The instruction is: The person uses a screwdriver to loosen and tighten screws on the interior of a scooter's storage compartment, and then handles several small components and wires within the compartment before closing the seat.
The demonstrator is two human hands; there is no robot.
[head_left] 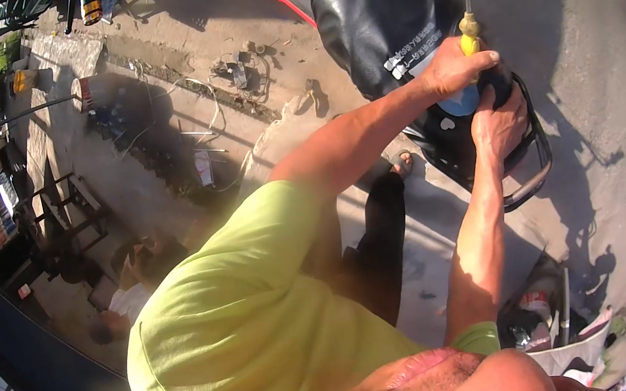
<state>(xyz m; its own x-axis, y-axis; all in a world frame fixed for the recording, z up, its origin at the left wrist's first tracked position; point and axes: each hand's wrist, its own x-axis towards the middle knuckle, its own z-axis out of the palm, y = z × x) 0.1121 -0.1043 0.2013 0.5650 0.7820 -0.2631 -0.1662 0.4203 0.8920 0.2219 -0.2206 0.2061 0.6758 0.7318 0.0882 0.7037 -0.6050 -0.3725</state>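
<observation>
In front of me is a scooter with a long black leather-like seat [380,8], which has pale printing on its side. My left hand [458,68] is closed round the yellow handle of an awl-like tool [470,34]; its thin metal shaft points up and away from me. Just below, my right hand [499,119] is closed at the rear end of the seat, its thumb up and fingers curled over the black covering. Between the two hands shows a light blue patch [461,101]. What lies under my right fingers is hidden.
A dark metal grab rail [533,186] curves round the scooter's rear. Metal parts [245,69] and cord [214,108] lie on the concrete ground to the left. An open bag of odds and ends [573,342] stands at the lower right. Another person [132,286] is at the left.
</observation>
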